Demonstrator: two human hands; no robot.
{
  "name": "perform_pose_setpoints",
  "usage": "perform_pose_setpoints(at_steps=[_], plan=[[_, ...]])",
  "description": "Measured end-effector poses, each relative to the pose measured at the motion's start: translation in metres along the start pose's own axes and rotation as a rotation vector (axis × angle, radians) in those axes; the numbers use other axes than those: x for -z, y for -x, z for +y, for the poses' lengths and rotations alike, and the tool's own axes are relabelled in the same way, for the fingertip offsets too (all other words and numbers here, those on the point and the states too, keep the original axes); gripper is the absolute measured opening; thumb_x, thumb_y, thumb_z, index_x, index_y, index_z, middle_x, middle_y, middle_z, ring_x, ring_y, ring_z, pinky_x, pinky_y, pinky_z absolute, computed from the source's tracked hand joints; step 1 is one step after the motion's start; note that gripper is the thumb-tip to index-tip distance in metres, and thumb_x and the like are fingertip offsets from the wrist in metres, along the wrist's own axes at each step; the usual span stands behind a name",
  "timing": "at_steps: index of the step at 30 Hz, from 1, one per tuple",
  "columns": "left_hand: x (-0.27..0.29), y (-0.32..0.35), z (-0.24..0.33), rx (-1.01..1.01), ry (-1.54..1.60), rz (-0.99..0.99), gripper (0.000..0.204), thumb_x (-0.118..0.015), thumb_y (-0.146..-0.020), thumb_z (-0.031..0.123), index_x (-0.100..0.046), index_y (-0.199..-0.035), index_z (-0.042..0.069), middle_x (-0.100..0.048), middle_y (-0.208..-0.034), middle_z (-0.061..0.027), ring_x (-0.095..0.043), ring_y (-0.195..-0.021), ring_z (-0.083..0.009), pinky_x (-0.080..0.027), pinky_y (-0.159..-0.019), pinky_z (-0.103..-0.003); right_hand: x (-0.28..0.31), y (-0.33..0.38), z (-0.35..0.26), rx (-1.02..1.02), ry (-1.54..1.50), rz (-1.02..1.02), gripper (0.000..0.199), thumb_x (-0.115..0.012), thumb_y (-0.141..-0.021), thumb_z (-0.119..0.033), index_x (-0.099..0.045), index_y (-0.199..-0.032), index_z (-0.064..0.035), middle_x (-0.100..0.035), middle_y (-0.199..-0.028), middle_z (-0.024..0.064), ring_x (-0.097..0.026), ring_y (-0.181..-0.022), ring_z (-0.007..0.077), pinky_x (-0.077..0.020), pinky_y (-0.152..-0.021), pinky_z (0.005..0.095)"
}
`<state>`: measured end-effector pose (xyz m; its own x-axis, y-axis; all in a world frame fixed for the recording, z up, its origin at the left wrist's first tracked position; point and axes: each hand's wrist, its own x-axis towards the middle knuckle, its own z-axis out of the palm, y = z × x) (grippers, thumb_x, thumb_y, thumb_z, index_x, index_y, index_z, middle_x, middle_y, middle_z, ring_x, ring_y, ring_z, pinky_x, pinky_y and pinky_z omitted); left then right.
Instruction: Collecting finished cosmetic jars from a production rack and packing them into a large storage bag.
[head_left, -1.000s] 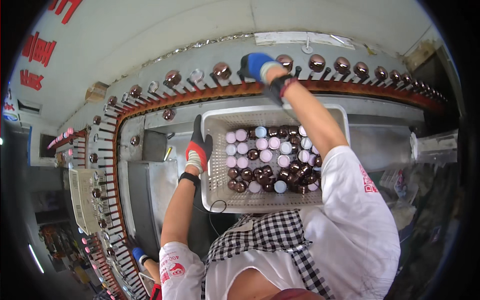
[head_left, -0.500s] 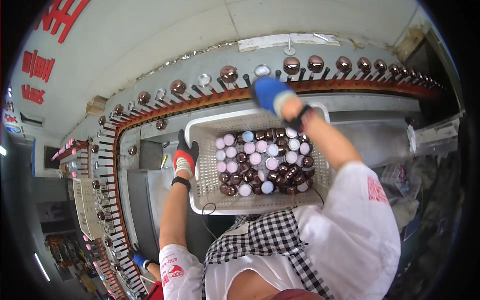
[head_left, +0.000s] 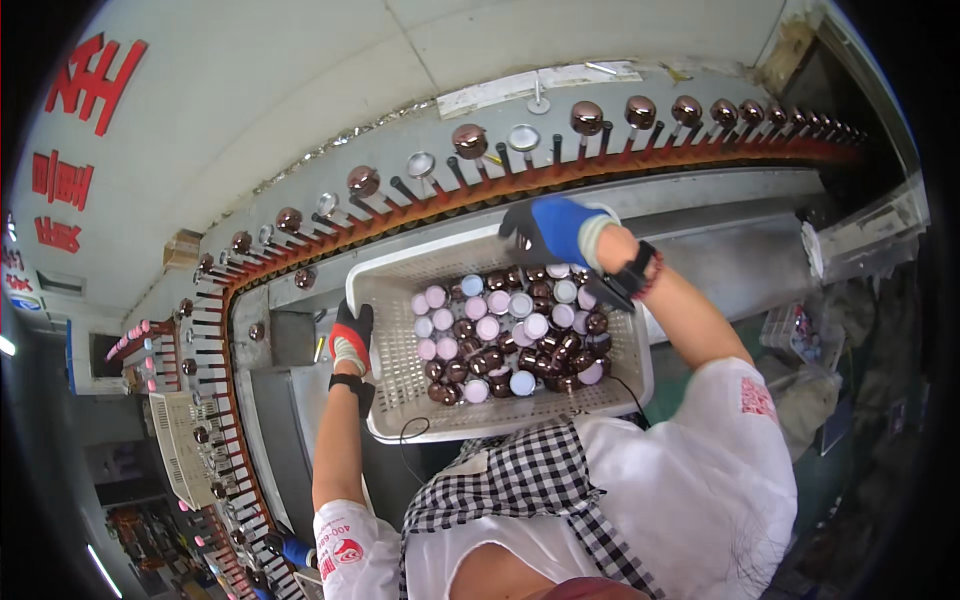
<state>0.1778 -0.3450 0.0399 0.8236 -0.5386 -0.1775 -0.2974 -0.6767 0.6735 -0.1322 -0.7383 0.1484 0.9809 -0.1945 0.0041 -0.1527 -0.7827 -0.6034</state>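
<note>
Apron cloth in black-and-white check, soft and creased, covers the person's front just on the near side of the basket, beside a thin white cotton shirt. The basket is a rectangular tub of pale moulded plastic with rounded corners, a smooth thick rim and walls pierced by small holes. Inside it, round pieces lie spread over the base: some are mirror-glossy brown domes, tumbled together, while others turn up flat matte discs in lilac and pale blue, partly in rows at the left end.

The left hand, in a knitted glove of red and black, rests against the basket's left rim; how firmly it grips, I cannot tell. The right hand, gloved in blue and black, is bent over the basket's far side; its palm is hidden, so I cannot tell whether it grasps anything.

Beyond the basket curves a rust-orange rail bearing dark upright pegs, some capped with shiny brown balls or silvery discs. Farthest from the basket stands a smooth grey-white wall.
</note>
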Motion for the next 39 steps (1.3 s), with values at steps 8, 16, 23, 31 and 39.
perform_pose_setpoints(at_steps=[8, 16, 23, 31, 39], plan=[[-0.006, -0.001, 0.048, -0.027, -0.017, 0.022, 0.053, -0.072, -0.097, 0.036, -0.068, -0.136, 0.000, -0.080, -0.109, -0.0168, -0.075, -0.094, -0.0284, -0.057, -0.087, -0.042, 0.121, -0.008, 0.190, -0.493, 0.192, 0.507, 0.045, -0.072, -0.091, -0.034, -0.078, -0.125, -0.0071, -0.075, -0.125, 0.0255, -0.072, -0.115, 0.0445, -0.0576, -0.101, 0.0518], [-0.008, 0.004, 0.031, 0.015, 0.006, 0.010, 0.051, -0.072, -0.097, 0.035, -0.068, -0.133, -0.001, -0.079, -0.107, -0.0149, -0.074, -0.090, -0.0277, -0.057, -0.083, -0.042, -0.002, 0.040, 0.016, 0.072, -0.033, 0.029, 0.040, -0.074, -0.090, -0.022, -0.077, -0.128, -0.0107, -0.077, -0.118, 0.0236, -0.074, -0.107, 0.0421, -0.0589, -0.095, 0.0503], [0.000, 0.005, 0.023, 0.030, 0.063, 0.024, 0.049, -0.072, -0.100, 0.034, -0.068, -0.134, -0.001, -0.079, -0.113, -0.0147, -0.073, -0.098, -0.0270, -0.057, -0.087, -0.042, 0.166, 0.005, 0.221, -0.492, 0.361, 0.677, 0.039, -0.072, -0.096, -0.031, -0.075, -0.126, -0.0062, -0.075, -0.121, 0.0254, -0.072, -0.111, 0.0472, -0.0584, -0.096, 0.0520], [0.007, 0.000, -0.002, -0.223, -0.991, -0.030, 0.016, -0.068, -0.084, 0.015, -0.078, -0.090, 0.006, -0.075, -0.091, -0.0246, -0.075, -0.087, -0.0440, -0.060, -0.074, -0.055, 0.051, 0.030, 0.229, -0.609, 0.496, 0.244, 0.024, -0.057, -0.110, -0.029, -0.068, -0.100, -0.0102, -0.075, -0.096, 0.0122, -0.072, -0.082, 0.0177, -0.0540, -0.066, 0.0376], [-0.011, 0.004, 0.046, 0.090, -0.128, 0.139, 0.049, -0.073, -0.087, 0.035, -0.074, -0.129, 0.010, -0.076, -0.122, -0.0234, -0.073, -0.117, -0.0425, -0.058, -0.100, -0.052, -0.059, 0.043, -0.014, -0.119, -0.458, -0.106, 0.046, -0.062, -0.112, -0.024, -0.060, -0.146, 0.0069, -0.065, -0.148, 0.0192, -0.060, -0.138, 0.0284, -0.0418, -0.121, 0.0406]])
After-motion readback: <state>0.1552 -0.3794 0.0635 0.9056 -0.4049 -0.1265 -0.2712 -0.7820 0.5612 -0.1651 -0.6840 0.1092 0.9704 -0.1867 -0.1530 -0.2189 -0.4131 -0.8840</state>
